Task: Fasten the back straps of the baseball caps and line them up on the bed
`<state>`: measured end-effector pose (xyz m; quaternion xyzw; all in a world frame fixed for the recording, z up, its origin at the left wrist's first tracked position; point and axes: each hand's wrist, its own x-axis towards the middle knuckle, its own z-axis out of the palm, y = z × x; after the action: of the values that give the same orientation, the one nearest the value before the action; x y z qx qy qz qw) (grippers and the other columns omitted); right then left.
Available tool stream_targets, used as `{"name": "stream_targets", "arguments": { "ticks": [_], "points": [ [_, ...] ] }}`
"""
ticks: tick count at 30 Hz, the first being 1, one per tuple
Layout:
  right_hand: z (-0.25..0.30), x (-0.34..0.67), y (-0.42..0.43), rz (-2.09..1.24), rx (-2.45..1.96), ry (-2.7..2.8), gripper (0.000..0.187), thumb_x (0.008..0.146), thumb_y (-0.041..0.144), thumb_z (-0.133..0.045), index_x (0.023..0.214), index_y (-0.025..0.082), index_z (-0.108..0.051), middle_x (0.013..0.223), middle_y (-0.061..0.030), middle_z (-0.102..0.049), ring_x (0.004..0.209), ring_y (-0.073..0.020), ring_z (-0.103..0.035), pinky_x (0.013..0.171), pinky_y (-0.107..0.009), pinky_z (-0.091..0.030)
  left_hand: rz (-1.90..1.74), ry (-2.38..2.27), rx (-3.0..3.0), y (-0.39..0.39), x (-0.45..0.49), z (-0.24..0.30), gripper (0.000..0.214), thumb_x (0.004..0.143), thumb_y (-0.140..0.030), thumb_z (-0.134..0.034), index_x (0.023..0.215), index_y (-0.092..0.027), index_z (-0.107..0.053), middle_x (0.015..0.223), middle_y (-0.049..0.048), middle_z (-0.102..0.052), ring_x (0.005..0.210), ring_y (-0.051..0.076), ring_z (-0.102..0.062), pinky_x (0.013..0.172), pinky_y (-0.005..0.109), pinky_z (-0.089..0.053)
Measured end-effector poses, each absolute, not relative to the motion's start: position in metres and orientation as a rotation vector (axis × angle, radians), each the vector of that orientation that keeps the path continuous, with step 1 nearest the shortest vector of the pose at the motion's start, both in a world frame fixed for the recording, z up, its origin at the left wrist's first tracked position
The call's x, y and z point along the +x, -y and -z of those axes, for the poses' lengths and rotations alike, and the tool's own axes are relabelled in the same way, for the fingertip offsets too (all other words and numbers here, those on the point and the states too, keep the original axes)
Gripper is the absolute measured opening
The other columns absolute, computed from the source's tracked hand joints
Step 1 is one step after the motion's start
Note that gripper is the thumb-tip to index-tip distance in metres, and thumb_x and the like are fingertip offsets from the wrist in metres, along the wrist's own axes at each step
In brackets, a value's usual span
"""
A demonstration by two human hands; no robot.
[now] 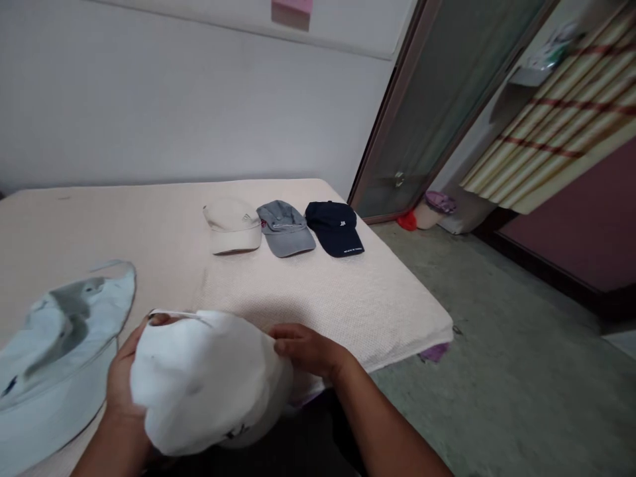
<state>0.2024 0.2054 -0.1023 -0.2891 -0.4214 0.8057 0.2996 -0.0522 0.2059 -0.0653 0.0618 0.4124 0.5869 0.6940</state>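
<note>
White cap [199, 377] sits in the head view's lower middle, left of centre, grasped by the left hand [123, 384] at its left side and the right hand [305, 348] at its upper right. Light, even pressure from both sides should spare the soft crown from denting. Its strap [183, 314] faces upper left and a dark mark [236, 432] lies low, so the front seems to point lower right, the long axis along that slant; the brim cannot be made out.
</note>
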Motion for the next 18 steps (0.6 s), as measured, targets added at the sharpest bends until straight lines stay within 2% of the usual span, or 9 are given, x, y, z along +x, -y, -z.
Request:
{"name": "stream_targets", "arguments": {
  "ticks": [5,8,10,14,16,18],
  "points": [
    [0.105,0.222,-0.2,-2.129,-0.719,1.058,0.038,0.057,0.031,-0.078,0.089,0.014,-0.066,0.079,-0.0016,-0.065,0.075,-0.0155,-0.058,0.078,-0.031,-0.042,-1.397,-1.03,0.169,-0.219,-0.046,0.07,0.041,0.093,-0.021,-0.023,0.081,-0.025,-0.062,0.062,-0.0079,-0.069,0.056,0.011,-0.064,0.056,0.019,-0.054],
    [0.104,0.243,-0.203,-1.929,-0.85,0.896,0.03,0.064,0.03,-0.074,0.088,0.015,-0.063,0.075,-0.001,-0.065,0.066,-0.0149,-0.059,0.067,-0.029,-0.045,-1.268,-0.989,0.188,-0.223,-0.028,0.079,0.037,0.092,-0.018,-0.026,0.097,-0.02,-0.063,0.065,-0.0034,-0.071,0.055,0.013,-0.065,0.058,0.024,-0.056],
    [0.103,0.265,-0.207,-1.742,-0.93,0.78,0.027,0.067,0.032,-0.071,0.087,0.016,-0.061,0.072,-0.0009,-0.065,0.06,-0.0147,-0.059,0.06,-0.027,-0.045,-1.206,-0.924,0.218,-0.223,-0.013,0.085,0.033,0.089,-0.015,-0.032,0.103,-0.015,-0.062,0.075,0.0027,-0.073,0.063,0.016,-0.067,0.065,0.028,-0.057],
    [0.103,0.316,-0.209,-1.421,-0.985,0.669,0.027,0.068,0.034,-0.07,0.087,0.017,-0.061,0.067,0.0003,-0.065,0.052,-0.012,-0.056,0.053,-0.023,-0.043,-1.121,-0.93,0.259,-0.22,0.011,0.095,0.025,0.086,-0.014,-0.042,0.1,-0.007,-0.061,0.099,0.0168,-0.068,0.091,0.022,-0.066,0.077,0.032,-0.056],
    [0.109,0.341,-0.208,-1.293,-1.029,0.645,0.026,0.068,0.034,-0.07,0.086,0.018,-0.061,0.068,-0.0002,-0.065,0.053,-0.0122,-0.055,0.054,-0.024,-0.042,-1.074,-0.959,0.273,-0.22,0.014,0.099,0.023,0.085,-0.012,-0.045,0.097,-0.005,-0.062,0.1,0.0187,-0.067,0.092,0.022,-0.065,0.077,0.031,-0.056],
    [0.117,0.361,-0.206,-1.163,-1.131,0.669,0.027,0.068,0.036,-0.069,0.086,0.017,-0.062,0.069,-0.0017,-0.066,0.056,-0.0139,-0.056,0.055,-0.025,-0.043,-1.063,-0.97,0.287,-0.22,0.014,0.102,0.02,0.083,-0.009,-0.046,0.094,-0.006,-0.063,0.096,0.0166,-0.067,0.085,0.019,-0.066,0.073,0.027,-0.056]
  ]
}}
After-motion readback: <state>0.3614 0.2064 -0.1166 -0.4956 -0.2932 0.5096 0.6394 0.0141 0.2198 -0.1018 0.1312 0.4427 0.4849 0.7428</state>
